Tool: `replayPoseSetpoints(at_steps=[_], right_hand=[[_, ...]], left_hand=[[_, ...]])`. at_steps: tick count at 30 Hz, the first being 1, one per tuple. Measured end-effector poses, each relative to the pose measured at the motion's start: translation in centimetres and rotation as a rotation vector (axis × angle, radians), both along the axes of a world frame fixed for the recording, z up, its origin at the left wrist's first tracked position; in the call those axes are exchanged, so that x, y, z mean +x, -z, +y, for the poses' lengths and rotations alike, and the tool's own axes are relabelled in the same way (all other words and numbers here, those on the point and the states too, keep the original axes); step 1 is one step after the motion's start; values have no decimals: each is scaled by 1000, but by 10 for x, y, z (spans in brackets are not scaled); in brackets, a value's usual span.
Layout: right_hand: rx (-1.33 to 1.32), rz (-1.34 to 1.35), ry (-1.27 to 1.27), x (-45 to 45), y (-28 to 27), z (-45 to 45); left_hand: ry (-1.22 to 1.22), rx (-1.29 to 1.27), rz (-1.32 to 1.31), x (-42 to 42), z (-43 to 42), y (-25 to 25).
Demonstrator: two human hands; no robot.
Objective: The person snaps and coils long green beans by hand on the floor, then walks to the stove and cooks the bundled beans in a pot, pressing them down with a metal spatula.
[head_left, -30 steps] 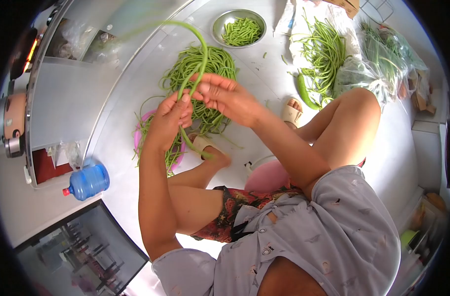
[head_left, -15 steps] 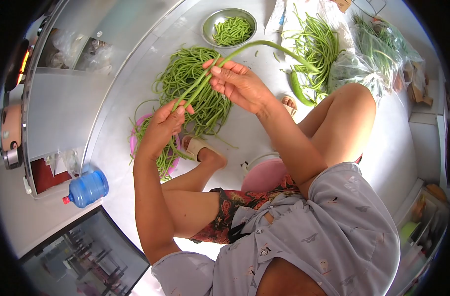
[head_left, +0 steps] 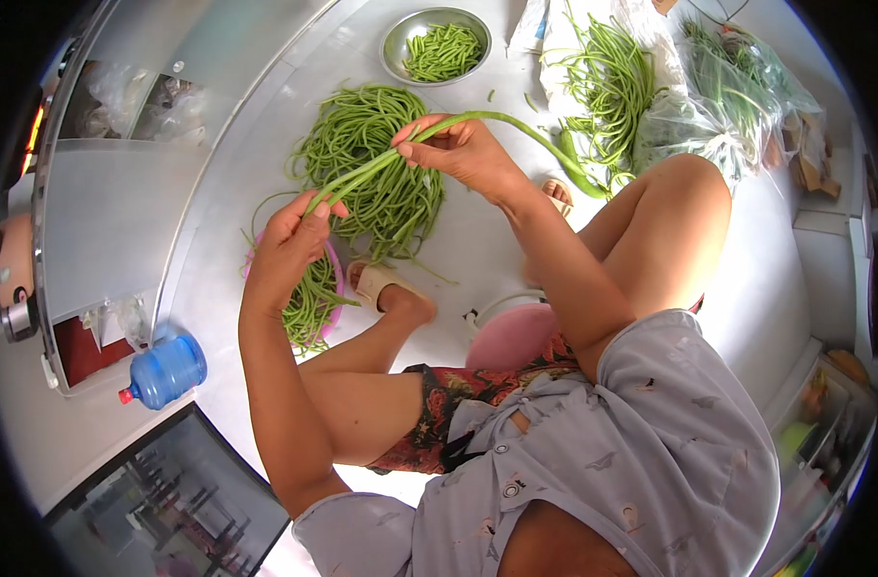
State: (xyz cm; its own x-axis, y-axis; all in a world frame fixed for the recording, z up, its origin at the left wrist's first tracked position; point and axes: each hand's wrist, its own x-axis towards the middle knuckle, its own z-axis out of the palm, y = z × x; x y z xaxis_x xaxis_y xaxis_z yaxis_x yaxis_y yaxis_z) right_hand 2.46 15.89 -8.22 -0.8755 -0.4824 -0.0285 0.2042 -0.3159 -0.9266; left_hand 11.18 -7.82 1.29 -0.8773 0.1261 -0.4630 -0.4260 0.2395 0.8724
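Fingers closed, my left hand (head_left: 293,240) grips one end of a few long green beans (head_left: 367,171). My right hand (head_left: 463,159) pinches the same beans farther along, and one long curved stretch trails past it to the right. Beneath, a large tangled pile of long beans (head_left: 386,212) lies on the floor. Below my left hand, more long beans (head_left: 309,303) fill a pink basket (head_left: 338,274), partly hidden by my forearm. Short bean pieces (head_left: 443,52) lie in a metal bowl (head_left: 393,48) beyond the pile.
Long beans (head_left: 607,87) rest on a white sack at the upper right, beside a clear plastic bag of greens (head_left: 713,120). A blue water jug (head_left: 170,372) lies by the cabinet at left. My slippered foot (head_left: 386,286) is near the basket; a pink stool (head_left: 508,337) is beneath me.
My left hand has moved left and my right hand slightly down, with the held beans stretched flatter between them. The trailing bean has dropped lower on the right.
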Motion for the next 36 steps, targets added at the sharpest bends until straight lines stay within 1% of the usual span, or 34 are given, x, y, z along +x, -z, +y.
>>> replayPoseSetpoints(at_steps=[2, 4, 7, 10, 11, 13, 14, 16, 19, 20, 23, 24, 25, 26, 27, 28, 30, 31, 33, 34, 35, 36], right_hand=[[42, 26, 21, 1, 6, -3], [93, 58, 51, 1, 13, -7], [207, 55, 190, 4, 20, -14], [200, -25, 251, 5, 31, -21], [166, -49, 297, 6, 35, -26], [94, -96, 386, 6, 47, -35], [68, -179, 419, 4, 52, -35], [17, -346, 484, -5, 64, -30], [-102, -590, 454, -19, 90, -4], [-192, -599, 416, -23, 99, 4], [-214, -564, 445, -51, 129, 32], [-281, -617, 521, -66, 144, 43], [-346, -676, 589, -85, 166, 57], [-368, -703, 577, -110, 202, 82], [-321, -733, 618, -125, 211, 100], [-373, -705, 670, -140, 234, 123], [-768, -696, 795, -157, 265, 165], [-955, -824, 850, -146, 242, 178], [-659, -911, 923, -125, 200, 155], [-364, -607, 760, -117, 219, 146], [-298, -547, 442, -126, 252, 153], [-229, -537, 392, -112, 232, 131]], left_hand=[[-5, -30, 5, 1, 0, 0], [44, -109, 0, -1, 2, 1], [108, -217, 48, 0, 10, 5], [153, -290, 67, -2, 15, 10], [165, -312, 66, -2, 16, 12], [208, -332, 157, -5, 15, 26], [228, -343, 202, -5, 14, 31], [167, -312, 103, -3, 16, 21], [83, -275, 12, -2, 13, 13], [53, -263, -13, -1, 11, 13], [4, -124, -174, -5, 4, 9], [-23, -29, -189, -7, 1, 11], [-61, 62, -205, -8, -2, 13], [-108, 151, -216, -8, -7, 15], [-144, 239, -210, -7, -13, 17], [-176, 329, -198, -9, -18, 22], [-225, 477, -164, -9, -26, 27], [-241, 533, -145, -10, -27, 27], [-269, 609, -112, -12, -30, 29], [-282, 629, -102, -12, -31, 30], [-292, 647, -94, -14, -32, 30], [-306, 653, -97, -15, -33, 31]])
